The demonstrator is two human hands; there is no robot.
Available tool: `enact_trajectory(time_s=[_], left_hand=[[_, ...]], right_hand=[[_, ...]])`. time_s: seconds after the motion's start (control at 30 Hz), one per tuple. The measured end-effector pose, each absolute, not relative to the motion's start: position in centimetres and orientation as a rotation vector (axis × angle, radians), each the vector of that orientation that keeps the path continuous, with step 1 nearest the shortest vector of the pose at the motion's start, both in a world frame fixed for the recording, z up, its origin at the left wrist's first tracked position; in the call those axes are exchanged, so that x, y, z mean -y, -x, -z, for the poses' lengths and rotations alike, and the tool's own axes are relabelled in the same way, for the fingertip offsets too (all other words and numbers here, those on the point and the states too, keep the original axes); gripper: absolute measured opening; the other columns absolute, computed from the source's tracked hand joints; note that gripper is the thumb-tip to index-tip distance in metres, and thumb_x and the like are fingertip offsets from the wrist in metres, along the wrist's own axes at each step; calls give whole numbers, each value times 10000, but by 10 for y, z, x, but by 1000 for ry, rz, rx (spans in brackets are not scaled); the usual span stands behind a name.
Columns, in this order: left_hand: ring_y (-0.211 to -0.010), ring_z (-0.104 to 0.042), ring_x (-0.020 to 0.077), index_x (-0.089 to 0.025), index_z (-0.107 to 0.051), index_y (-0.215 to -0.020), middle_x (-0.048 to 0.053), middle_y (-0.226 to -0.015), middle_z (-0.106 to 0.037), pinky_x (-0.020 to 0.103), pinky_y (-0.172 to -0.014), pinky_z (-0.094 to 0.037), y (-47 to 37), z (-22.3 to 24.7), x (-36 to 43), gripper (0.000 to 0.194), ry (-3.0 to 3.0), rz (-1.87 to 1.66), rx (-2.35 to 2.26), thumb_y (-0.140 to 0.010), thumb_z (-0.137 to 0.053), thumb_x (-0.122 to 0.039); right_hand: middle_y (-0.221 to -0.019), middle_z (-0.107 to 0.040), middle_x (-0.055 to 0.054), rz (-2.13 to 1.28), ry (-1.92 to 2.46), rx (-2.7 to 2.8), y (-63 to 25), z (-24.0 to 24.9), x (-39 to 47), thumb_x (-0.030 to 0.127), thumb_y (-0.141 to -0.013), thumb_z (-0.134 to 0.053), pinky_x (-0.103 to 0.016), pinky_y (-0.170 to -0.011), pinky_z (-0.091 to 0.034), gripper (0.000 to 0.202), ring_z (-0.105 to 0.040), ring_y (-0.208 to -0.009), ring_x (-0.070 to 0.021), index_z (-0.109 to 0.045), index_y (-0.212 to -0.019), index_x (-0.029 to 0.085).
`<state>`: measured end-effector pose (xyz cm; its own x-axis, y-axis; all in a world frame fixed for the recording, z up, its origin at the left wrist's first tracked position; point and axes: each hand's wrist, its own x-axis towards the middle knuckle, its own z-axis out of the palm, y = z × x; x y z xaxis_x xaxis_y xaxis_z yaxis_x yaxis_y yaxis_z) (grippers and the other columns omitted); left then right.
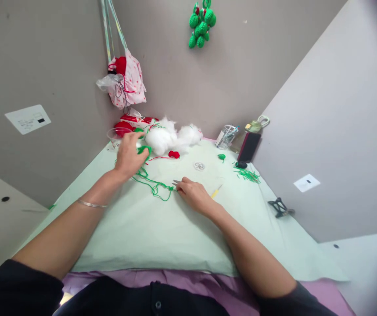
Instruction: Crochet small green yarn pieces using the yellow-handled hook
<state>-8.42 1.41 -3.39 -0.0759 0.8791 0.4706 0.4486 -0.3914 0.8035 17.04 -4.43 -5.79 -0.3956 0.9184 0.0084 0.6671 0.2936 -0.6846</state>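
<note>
My left hand (131,153) reaches over the back left of the table, its thumb and fingers apart beside green yarn (144,150); nothing shows held between them. In front of it a loose tangle of green strand (155,186) runs across the cloth toward my right hand. My right hand (191,191) is closed around small scissors (176,181), whose metal blades point left, just above the end of the tangle. A red knitted piece (174,154) lies behind the right hand with a red strand leading left.
White stuffing (162,138) and a clear tub (114,134) stand at the back left. Toward the right are a clear cup (227,137), a phone (249,147), green yarn scraps (249,175), a yellow-handled hook (215,192) and a black stand (279,207). A pink bag (132,81) hangs on the wall.
</note>
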Motion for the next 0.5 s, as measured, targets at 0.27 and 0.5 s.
enact_trajectory(time_s=[0.27, 0.5], left_hand=[[-681, -610, 188, -216, -757, -938, 11, -719, -675, 272, -652, -474, 26, 53, 27, 280, -2093, -730, -927, -923, -559, -412], [-610, -499, 166, -198, -695, -759, 11, -677, -589, 264, -578, -367, 90, 43, 4, 323, -2024, -733, -1053, -927, -542, -428]], right_hand=[[-731, -692, 13, -906, 1443, 2131, -194, 42, 44, 257, -945, -467, -255, -601, -448, 113, -594, -600, -138, -567, -912, 216], [-616, -631, -41, -479, 1829, 1892, -294, 24, 46, 99, -791, -499, -336, -671, -421, 166, -565, -608, -191, -556, -684, 213]])
